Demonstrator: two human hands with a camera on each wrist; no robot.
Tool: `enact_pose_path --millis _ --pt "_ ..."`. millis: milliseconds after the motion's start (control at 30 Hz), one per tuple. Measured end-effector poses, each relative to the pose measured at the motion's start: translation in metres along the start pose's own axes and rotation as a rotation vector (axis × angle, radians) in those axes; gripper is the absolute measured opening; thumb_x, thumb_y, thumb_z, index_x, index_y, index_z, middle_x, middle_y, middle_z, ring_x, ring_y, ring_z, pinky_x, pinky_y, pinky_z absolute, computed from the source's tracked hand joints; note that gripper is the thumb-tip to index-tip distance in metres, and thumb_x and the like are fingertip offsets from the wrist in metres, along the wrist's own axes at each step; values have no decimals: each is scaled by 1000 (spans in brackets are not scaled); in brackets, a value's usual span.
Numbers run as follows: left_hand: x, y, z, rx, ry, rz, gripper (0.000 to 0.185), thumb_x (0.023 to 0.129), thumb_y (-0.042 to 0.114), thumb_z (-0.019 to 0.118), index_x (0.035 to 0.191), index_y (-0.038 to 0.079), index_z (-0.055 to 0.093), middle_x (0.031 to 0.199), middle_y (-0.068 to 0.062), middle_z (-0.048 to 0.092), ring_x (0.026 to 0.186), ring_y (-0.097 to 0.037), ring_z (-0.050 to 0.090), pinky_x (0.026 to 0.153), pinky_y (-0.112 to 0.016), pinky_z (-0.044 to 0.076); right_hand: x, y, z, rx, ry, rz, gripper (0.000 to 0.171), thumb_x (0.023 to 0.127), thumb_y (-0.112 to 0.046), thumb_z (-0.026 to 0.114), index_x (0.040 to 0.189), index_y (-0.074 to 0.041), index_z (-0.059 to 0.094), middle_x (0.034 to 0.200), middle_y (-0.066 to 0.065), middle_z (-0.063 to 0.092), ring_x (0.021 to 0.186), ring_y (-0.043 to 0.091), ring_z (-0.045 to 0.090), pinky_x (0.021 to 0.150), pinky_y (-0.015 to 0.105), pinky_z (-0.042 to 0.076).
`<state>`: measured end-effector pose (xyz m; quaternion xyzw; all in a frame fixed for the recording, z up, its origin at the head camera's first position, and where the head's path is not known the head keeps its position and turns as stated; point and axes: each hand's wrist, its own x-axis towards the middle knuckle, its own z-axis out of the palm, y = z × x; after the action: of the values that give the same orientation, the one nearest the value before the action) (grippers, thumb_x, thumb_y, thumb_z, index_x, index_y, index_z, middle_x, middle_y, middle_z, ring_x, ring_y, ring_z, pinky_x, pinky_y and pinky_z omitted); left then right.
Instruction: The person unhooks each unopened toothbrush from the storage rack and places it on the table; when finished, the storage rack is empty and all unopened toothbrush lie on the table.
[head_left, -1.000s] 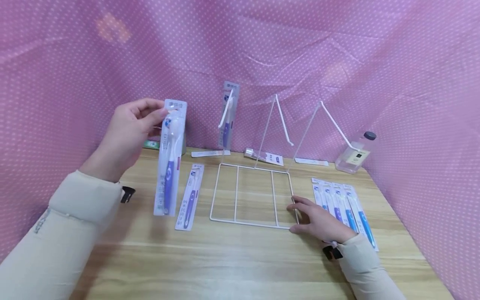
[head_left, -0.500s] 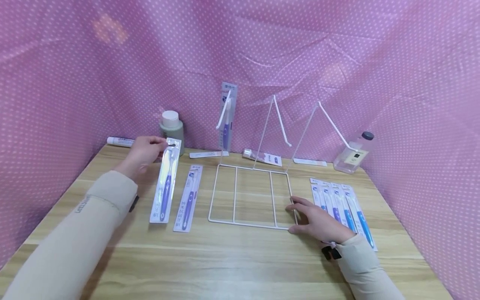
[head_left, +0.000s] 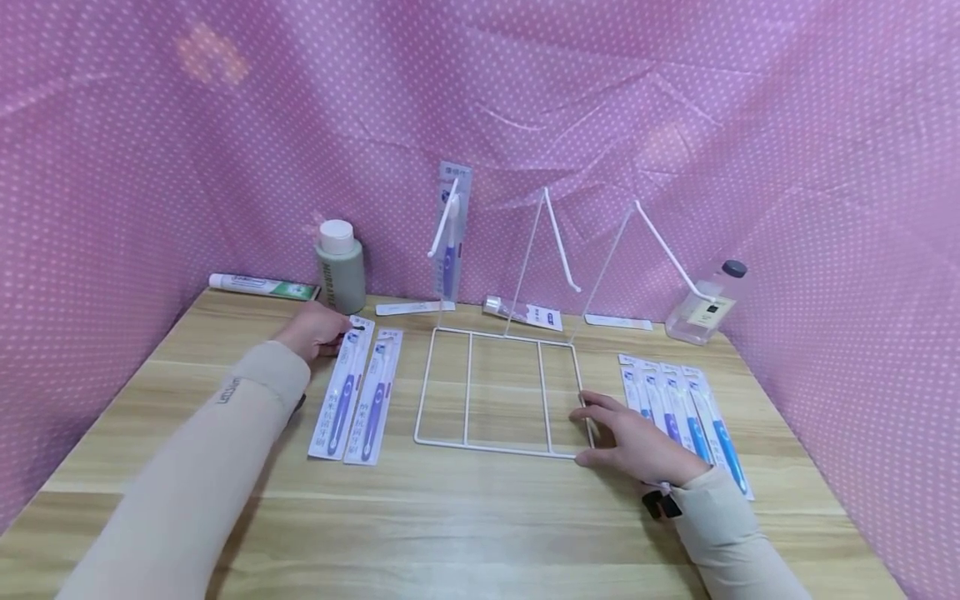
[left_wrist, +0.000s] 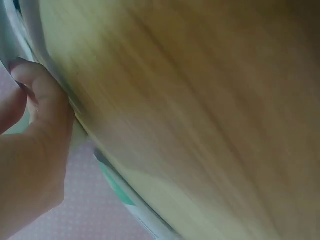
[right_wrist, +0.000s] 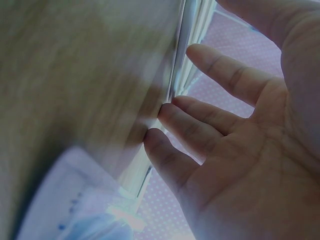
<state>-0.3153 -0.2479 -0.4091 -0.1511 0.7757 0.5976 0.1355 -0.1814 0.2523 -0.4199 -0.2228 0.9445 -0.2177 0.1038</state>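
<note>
My left hand pinches the top left edge of a packaged purple toothbrush, which lies on the table. Close beside it on the right lies a second packaged purple toothbrush. In the left wrist view, thumb and finger meet at the pack's edge. My right hand rests at the right side of a white wire rack, its fingers loosely spread in the right wrist view. Another packaged purple toothbrush hangs upright on the rack's left hook.
Several packaged toothbrushes lie right of my right hand. Along the back stand a green-grey bottle and a clear bottle. Toothpaste tubes and flat white packs lie there too. A pink dotted curtain surrounds the table.
My left hand has lowered the packaged toothbrush from the air onto the table, left of the other purple one. The right hand has stayed at the rack.
</note>
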Motion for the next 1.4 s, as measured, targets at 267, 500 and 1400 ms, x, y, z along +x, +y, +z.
enact_pose_path --millis 267,500,1400 --pt "-1 5 8 228 49 24 6 92 -5 58 98 -4 59 76 -3 62 61 -10 61 59 -23 57 -1 0 -3 -14 5 -7 58 91 -42 82 140 -15 65 167 23 37 150 49 42 120 66 38" --pt "1 11 12 730 106 158 12 90 8 57 87 -2 62 88 -19 63 74 -25 60 64 -31 50 -2 2 -5 -35 13 -19 58 91 -42 82 139 -14 66 166 23 39 149 49 43 120 66 38" --pt "-43 177 83 -763 -143 580 35 106 26 60 134 8 68 115 -2 68 100 -16 64 92 -29 53 -3 -1 1 -9 4 18 60 90 -44 83 140 -18 65 170 18 36 153 46 39 123 64 35"
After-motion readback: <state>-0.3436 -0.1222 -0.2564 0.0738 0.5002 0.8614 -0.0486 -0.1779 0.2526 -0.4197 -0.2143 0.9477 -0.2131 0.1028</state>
